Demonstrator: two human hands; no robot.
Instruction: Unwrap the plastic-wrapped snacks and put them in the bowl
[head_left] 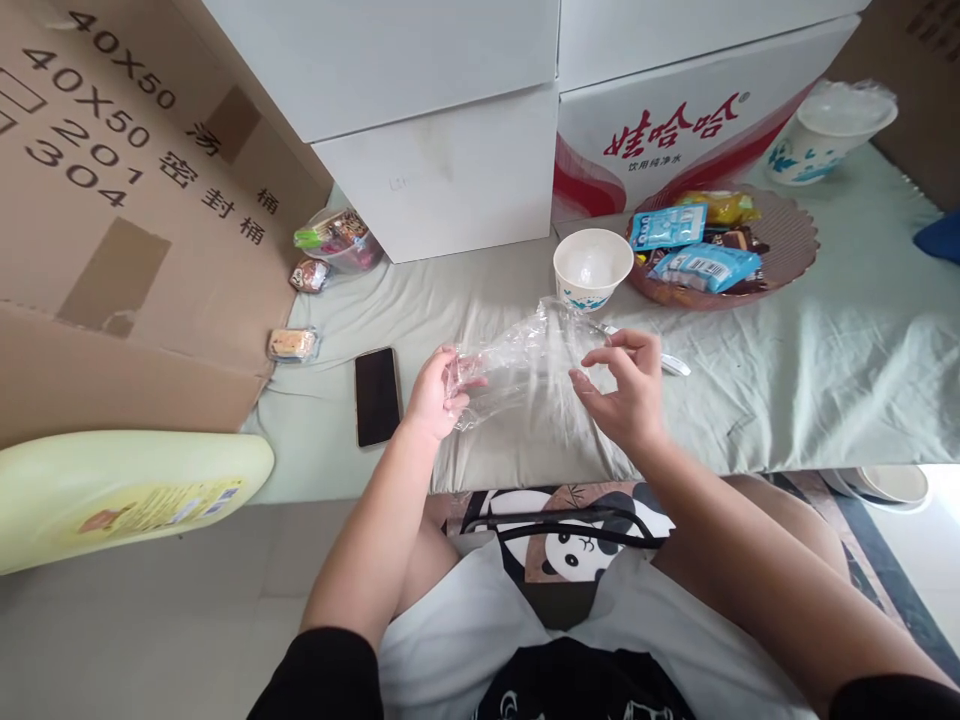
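A thin, crinkled clear plastic bag (529,355) stretches between my two hands above the green cloth. My left hand (442,395) grips its left end, with film lying over the fingers. At the other end, my right hand (626,385) has thumb and forefinger curled close together at the film's edge. Just beyond the bag stands a white paper bowl (592,262) with a blue pattern and something pale and translucent inside. A white utensil handle (671,365) lies on the cloth, partly hidden behind my right hand.
A black phone (377,397) lies left of my left hand. Wrapped snacks fill a scalloped bowl (799,245) at right, near stacked paper bowls (814,140). White boxes (450,170) wall off the back. A cardboard carton (150,230) and yellow jug (135,490) stand left.
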